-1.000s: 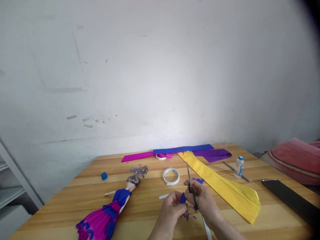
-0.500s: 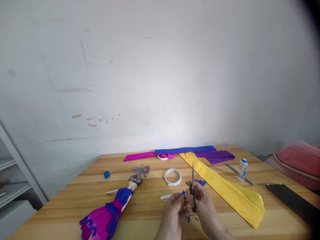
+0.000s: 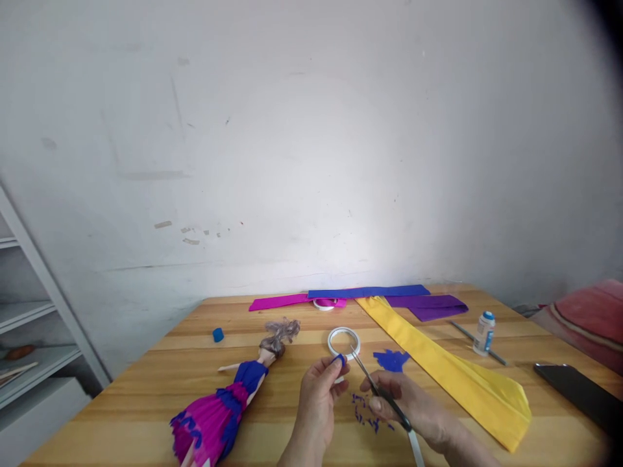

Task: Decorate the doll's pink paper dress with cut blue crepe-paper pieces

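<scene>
Left hand (image 3: 318, 399) pinches a small blue paper piece (image 3: 339, 359) at fingertips, raised just over desk (image 3: 146, 389). Right hand (image 3: 413, 410) grips scissors (image 3: 377, 388), blades pointing up-left toward that piece. Blue scraps (image 3: 367, 418) scattered between hands; larger blue offcut (image 3: 392, 360) just beyond. Tape roll (image 3: 343, 342) near the fingertips. Doll (image 3: 228, 405) in pink-blue dress lies left. Yellow paper strip (image 3: 448, 370) runs right; magenta, blue, purple sheets at far edge. Glue bottle (image 3: 483, 333) right. Wooden desk against white wall; grey shelf (image 3: 29, 324) left
</scene>
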Demonstrator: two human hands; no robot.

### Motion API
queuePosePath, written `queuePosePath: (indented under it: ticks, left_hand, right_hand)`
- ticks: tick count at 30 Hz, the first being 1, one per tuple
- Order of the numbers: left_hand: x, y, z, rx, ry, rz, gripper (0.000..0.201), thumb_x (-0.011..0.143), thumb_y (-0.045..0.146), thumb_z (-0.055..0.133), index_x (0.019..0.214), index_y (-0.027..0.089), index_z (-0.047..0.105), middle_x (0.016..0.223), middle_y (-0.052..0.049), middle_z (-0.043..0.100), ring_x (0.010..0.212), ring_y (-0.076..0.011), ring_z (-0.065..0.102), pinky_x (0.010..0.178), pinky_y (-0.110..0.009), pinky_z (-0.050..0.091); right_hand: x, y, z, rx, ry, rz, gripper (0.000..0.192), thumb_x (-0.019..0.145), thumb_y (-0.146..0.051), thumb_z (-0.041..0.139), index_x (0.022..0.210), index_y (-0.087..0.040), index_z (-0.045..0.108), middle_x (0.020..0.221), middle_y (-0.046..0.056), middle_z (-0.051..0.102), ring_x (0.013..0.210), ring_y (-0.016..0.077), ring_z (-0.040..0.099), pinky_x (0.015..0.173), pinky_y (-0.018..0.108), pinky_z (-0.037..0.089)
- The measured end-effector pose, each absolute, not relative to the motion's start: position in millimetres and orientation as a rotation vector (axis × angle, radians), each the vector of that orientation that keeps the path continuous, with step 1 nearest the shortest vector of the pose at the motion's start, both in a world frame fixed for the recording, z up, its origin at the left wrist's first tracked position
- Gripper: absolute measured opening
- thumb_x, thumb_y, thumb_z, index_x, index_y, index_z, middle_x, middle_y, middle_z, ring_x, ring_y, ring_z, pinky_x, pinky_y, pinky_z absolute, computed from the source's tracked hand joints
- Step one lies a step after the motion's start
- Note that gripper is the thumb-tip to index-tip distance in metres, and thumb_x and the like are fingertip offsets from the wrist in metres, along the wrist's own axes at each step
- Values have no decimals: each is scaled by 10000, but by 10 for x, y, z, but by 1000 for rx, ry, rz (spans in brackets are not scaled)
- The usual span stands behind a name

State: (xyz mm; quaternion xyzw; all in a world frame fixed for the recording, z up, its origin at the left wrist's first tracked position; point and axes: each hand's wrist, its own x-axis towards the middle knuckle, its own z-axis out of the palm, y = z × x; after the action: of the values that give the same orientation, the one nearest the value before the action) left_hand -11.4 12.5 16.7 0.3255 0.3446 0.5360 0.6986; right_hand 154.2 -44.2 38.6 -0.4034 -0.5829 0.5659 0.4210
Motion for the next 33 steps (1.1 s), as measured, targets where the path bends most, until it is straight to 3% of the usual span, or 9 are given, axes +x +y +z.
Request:
queuePosePath:
  ticks: [7,26,33]
  left_hand:
    - [-63,68,201,743,843,1182,259,559,309,768,691,118,652,668,-55,659,655,-147,596,519,-210,437]
    - [-10,39,196,643,710,1138,228,593,270,752,686,129,598,645,-52,675,581,-141,621,523,-215,438]
    - [-20,51,172,663,716,1132,211,630,269,730,706,121,601,656,-52,674,581,-125,613,509,-196,427]
  right_hand:
    - [1466,-430,363,-1036,-1520,1428,369,643,-455,697,855,-158,651,626,-33,438,583,91,339,525,203,266]
    - [1461,-418,347,-1030,-1567,1384,409,685,-545,629,777,-148,655,581,-33,410,540,85,303,487,198,268]
    - [1449,-409,326,-1061,-1549,1366,343,714,-488,628,727,-146,649,548,-41,404,516,79,319,479,202,248]
